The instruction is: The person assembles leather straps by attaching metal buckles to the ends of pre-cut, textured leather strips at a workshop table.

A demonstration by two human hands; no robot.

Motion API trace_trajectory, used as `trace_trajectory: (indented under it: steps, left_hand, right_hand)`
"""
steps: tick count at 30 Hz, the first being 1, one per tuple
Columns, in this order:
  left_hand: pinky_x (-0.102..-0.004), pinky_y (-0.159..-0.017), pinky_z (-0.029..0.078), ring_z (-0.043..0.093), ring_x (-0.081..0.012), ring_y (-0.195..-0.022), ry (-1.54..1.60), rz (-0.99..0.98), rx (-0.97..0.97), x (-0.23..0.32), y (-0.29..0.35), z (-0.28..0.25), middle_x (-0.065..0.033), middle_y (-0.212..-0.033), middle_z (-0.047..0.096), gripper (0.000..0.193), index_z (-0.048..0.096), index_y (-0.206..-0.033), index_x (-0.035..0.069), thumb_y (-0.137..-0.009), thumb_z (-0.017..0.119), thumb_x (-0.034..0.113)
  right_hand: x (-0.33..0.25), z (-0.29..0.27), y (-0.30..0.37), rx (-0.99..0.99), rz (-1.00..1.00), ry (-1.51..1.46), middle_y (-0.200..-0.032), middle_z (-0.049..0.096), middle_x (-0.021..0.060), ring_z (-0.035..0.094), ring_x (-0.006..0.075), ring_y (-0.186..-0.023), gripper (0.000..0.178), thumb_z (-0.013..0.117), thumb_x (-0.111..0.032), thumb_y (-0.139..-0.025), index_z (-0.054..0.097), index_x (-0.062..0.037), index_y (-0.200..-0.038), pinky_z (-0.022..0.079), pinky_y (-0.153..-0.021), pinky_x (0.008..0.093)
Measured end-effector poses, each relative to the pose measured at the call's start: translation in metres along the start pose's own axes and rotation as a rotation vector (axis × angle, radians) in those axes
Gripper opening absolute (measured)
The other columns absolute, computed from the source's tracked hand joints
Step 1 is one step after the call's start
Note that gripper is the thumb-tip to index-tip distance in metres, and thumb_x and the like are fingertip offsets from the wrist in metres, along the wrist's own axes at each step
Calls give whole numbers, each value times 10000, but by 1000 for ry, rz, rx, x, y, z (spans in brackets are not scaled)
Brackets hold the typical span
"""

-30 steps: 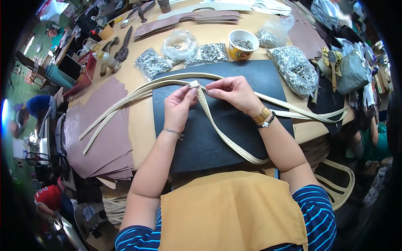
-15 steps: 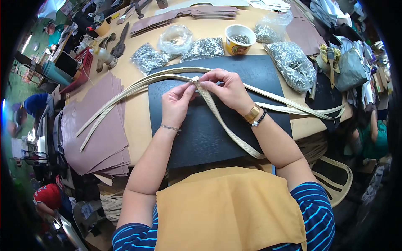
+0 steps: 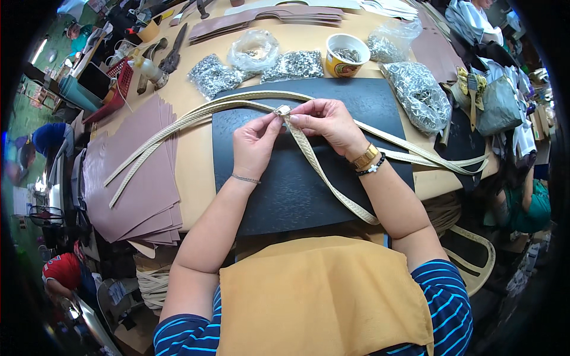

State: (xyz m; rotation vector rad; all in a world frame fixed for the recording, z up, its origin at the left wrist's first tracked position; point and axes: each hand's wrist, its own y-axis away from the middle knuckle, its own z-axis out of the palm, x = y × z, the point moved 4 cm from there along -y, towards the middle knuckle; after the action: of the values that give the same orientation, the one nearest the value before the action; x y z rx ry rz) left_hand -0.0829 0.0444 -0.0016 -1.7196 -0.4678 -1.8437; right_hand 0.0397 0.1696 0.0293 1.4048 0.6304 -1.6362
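Note:
Both my hands meet over the black mat, pinching a cream stitched strap (image 3: pixel 313 155) near a small pale metal buckle (image 3: pixel 282 110). My left hand (image 3: pixel 256 142) is closed, thumb and forefinger at the buckle's near left side. My right hand (image 3: pixel 330 126) is closed too, its fingertips gripping the strap and buckle from the right. From there the strap slants down to the mat's near right edge. More cream straps (image 3: pixel 155 137) run behind my hands, out to the left over brown sheets and to the right in a loop. My fingers partly hide the buckle.
Under my hands lies the black mat (image 3: pixel 261 202). Beyond it are bags of metal hardware (image 3: pixel 291 66), a tub of metal pieces (image 3: pixel 346 56) and a larger bag (image 3: pixel 417 98). Mauve sheets (image 3: pixel 133 178) are stacked left; a brush (image 3: pixel 472 95) is at right. Other people work nearby.
Both hands have shifted slightly right, still pinching the strap. The buckle has turned and shows more plainly between my fingertips.

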Motion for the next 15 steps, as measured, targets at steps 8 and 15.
trace_trajectory:
  steps: [8,15]
  left_hand:
    - [-227,-712,517,667,-90,-806,-184,159,29,17,6,6,-69,-909,728,184,708,-1077,-25,-923,652,58]
    - [-240,-755,520,674,-121,-832,-363,294,-1,32,9,9,-107,-933,721,160,700,-1048,-35,-907,653,22]
  right_hand:
    - [6,1,1,-23,67,-265,-966,685,70,682,133,-868,272,771,-78,-833,566,-51,-1010,579,-727,255]
    - [10,6,-1,19,-70,-198,-895,596,-2,598,73,-771,287,736,-36,-824,510,-91,-992,466,-607,202]
